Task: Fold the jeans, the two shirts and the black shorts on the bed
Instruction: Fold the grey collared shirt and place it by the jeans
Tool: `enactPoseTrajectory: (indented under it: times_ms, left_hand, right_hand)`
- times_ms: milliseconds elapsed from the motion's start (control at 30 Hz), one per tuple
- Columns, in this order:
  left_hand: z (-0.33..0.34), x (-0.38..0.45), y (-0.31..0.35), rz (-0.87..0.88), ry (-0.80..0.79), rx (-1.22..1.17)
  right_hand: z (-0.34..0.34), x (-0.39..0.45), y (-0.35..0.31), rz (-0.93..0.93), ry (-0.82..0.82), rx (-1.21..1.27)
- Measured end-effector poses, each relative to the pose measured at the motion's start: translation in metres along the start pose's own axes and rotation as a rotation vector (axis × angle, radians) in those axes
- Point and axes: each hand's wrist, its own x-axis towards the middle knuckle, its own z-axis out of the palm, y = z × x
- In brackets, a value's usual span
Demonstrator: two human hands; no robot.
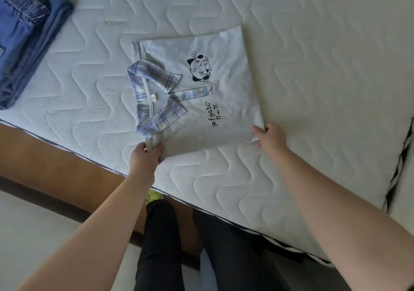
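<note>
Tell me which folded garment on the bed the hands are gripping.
The grey shirt with the plaid collar: left hand and right hand pinch its near corners. The folded jeans lie untouched, far left.

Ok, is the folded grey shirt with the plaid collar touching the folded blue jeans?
Apart. The head view shows bare white quilted mattress between the grey shirt and the blue jeans.

One folded shirt (201, 102) — one folded jeans (24, 39) — two hands.
</note>
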Motion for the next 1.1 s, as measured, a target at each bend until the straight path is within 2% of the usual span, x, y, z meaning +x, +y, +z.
enactPoseTrajectory:
  times_ms: [133,367,400,500,567,667,733,1100]
  left_hand:
    - [-0.011,0.009,0.009,0.046,0.063,-0.031]
    - [-0.037,0.013,0.014,0.057,0.228,-0.247]
    - [-0.040,0.013,0.013,0.036,0.233,-0.250]
    - [-0.043,0.016,0.007,-0.060,0.183,-0.222]
    - [-0.042,0.017,0.004,-0.112,0.127,-0.259]
    - [-0.036,0.013,0.008,-0.148,0.083,-0.308]
    - [-0.029,0.012,0.008,-0.171,0.077,-0.304]
    - [-0.021,0.030,0.018,-0.223,0.103,-0.368]
  right_hand:
    - [0.009,-0.033,0.010,0.047,-0.097,0.164]
    - [0.041,-0.097,0.011,0.180,-0.296,0.186]
    - [0.047,-0.103,0.011,0.170,-0.253,0.124]
    - [0.051,-0.115,0.001,0.143,0.070,0.000]
    - [0.051,-0.114,-0.010,0.028,0.171,0.026]
    - [0.053,-0.102,-0.035,-0.229,0.154,0.052]
    - [0.053,-0.085,-0.059,-0.332,0.114,0.068]
    - [0.075,0.011,-0.223,-0.637,-0.107,-0.082]
